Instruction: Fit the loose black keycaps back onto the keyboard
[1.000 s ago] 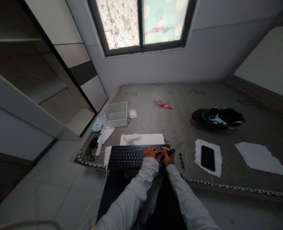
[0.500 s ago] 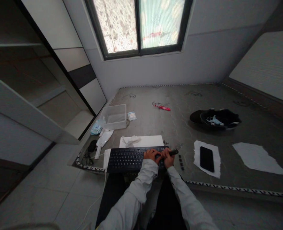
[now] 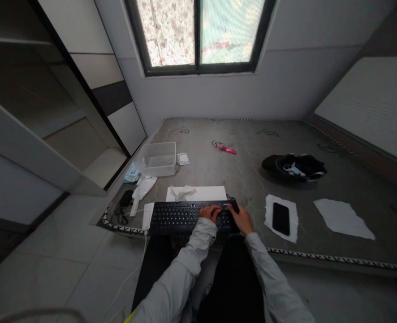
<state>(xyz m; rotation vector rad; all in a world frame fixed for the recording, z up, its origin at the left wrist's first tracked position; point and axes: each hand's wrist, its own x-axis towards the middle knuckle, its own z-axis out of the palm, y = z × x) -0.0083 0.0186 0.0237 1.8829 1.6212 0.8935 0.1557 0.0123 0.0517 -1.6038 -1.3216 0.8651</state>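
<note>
A black keyboard (image 3: pixel 176 217) lies at the front edge of the grey-covered surface. My left hand (image 3: pixel 209 212) rests on its right part, fingers bent and apart over the keys, with no object visible in them. At the keyboard's right end, my right hand (image 3: pixel 241 219) is closed around a short black stick-like tool (image 3: pixel 234 205). The tool's upper end sticks out above the fingers; its lower part and exact kind are hidden. Behind the keyboard lies a white sheet (image 3: pixel 210 193) with a crumpled white tissue (image 3: pixel 183 193) on it.
A clear plastic box (image 3: pixel 158 163), a small packet (image 3: pixel 183 159) and a black cabled thing (image 3: pixel 126 198) are to the left. Farther back lies a red strip (image 3: pixel 226 149). On the right are a black cap (image 3: pixel 299 168), a phone (image 3: pixel 281 218) on white paper and another paper piece (image 3: pixel 344 218).
My right hand has turned, and the black tool now points up instead of out to the right. My hands have moved apart slightly. The small black pieces right of the keyboard no longer show.
</note>
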